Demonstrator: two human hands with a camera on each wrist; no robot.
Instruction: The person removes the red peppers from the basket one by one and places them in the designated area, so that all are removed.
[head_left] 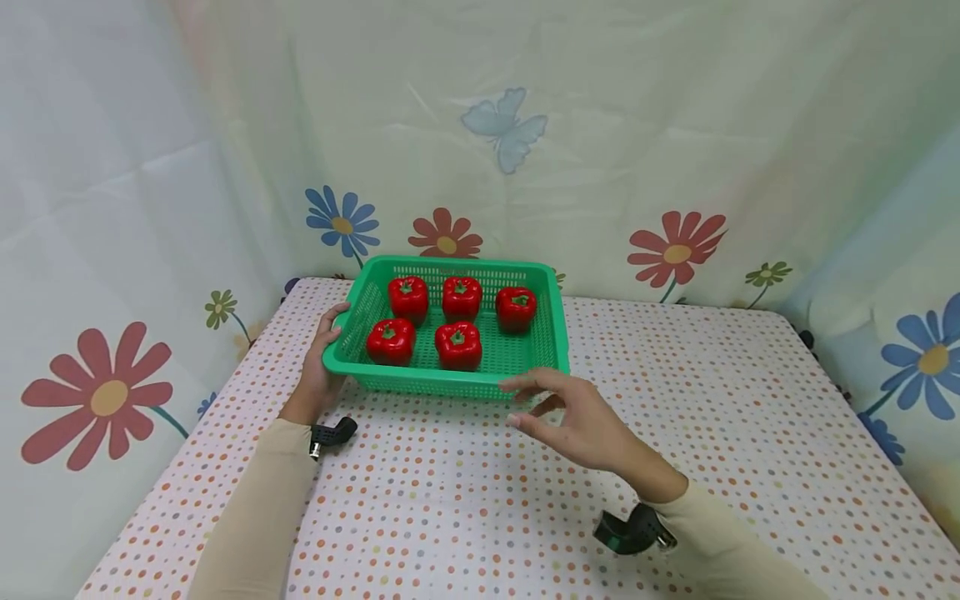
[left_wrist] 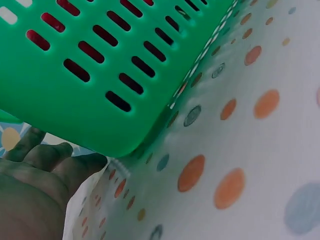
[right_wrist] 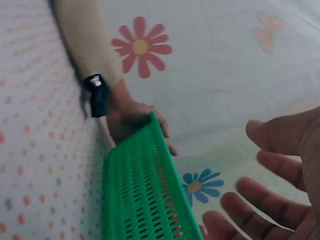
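A green plastic basket (head_left: 420, 382) with slotted walls sits at the back of the table, holding several red bell peppers (head_left: 458, 346) with green stems. At the basket's left end is my left hand (head_left: 321, 367), its fingers extended along the outer side near the rim. The left wrist view catches those fingers (left_wrist: 82, 167) beside the basket's lower corner. My right hand (head_left: 573, 417) hovers by the front right corner, fingers spread and loosely bent, with nothing between thumb and fingers. In the right wrist view that hand (right_wrist: 280, 200) appears apart from the basket wall (right_wrist: 140, 190).
A white cloth with coloured dots covers the table (head_left: 465, 500). Behind it and along both sides hangs a pale curtain (head_left: 585, 167) printed with flowers and a butterfly; the basket stands close to the back one. Black camera mounts (head_left: 630, 531) sit on both wrists.
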